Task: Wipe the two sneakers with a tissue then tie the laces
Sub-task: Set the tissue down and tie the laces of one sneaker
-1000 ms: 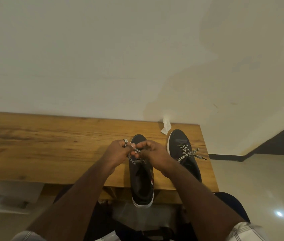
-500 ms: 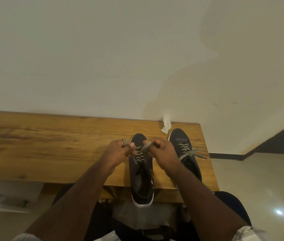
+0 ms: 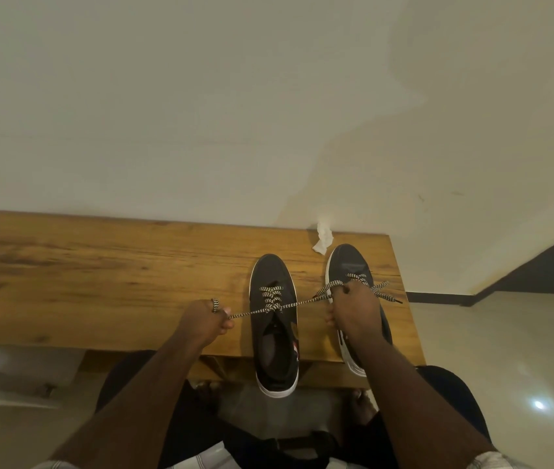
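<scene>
Left hand [image 3: 205, 318]: to the left of the near shoe, fingers curled in and pinching one end of the black-and-white speckled lace [image 3: 297, 302] — a ring shows on one finger.
Right hand [image 3: 353, 308]: over the right-hand sneaker, fingers curled round the other end of the same lace.
Lace: stretched in one straight line between the two hands, crossing the eyelets of the left shoe.
Left dark canvas sneaker with white sole [image 3: 274, 328]: flat on the wooden bench [image 3: 99, 275], toe toward the wall, heel hanging past the near edge.
Right dark canvas sneaker [image 3: 346, 265]: just beside it, partly hidden by the right hand; its own lace ends trail off to the right.
Crumpled white tissue [image 3: 323, 239]: at the bench's far edge against the wall — just beyond the right sneaker's toe.
</scene>
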